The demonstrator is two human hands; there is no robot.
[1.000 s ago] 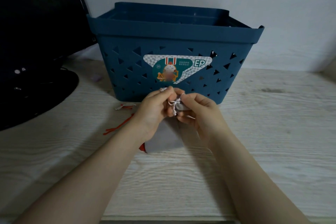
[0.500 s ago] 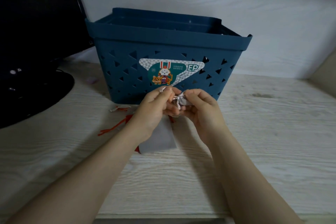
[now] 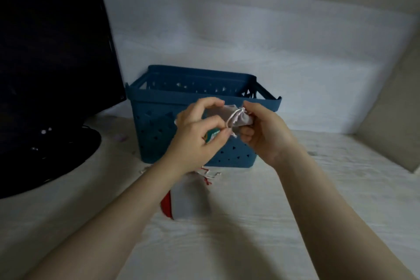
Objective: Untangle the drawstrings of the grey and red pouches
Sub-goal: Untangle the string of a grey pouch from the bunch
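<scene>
My right hand [image 3: 263, 134] grips a small bunched grey pouch [image 3: 241, 118] in the air, in front of the blue basket. My left hand [image 3: 197, 136] pinches its white drawstring [image 3: 229, 126] between thumb and forefinger. Below my hands, a flat grey pouch [image 3: 188, 198] lies on the table on top of a red pouch [image 3: 166, 204], of which only an edge shows. Loose red and white strings [image 3: 209, 176] lie tangled at the top of those two pouches.
A blue plastic basket [image 3: 159, 98] with triangular holes stands on the pale wooden table [image 3: 295, 223], right behind my hands. A dark monitor [image 3: 52, 52] on a round black base [image 3: 45, 154] fills the left. A white wall is behind.
Both hands have risen from the table with the small grey pouch between them. The other grey pouch and the red one stay lying on the table. The view has tilted upward.
</scene>
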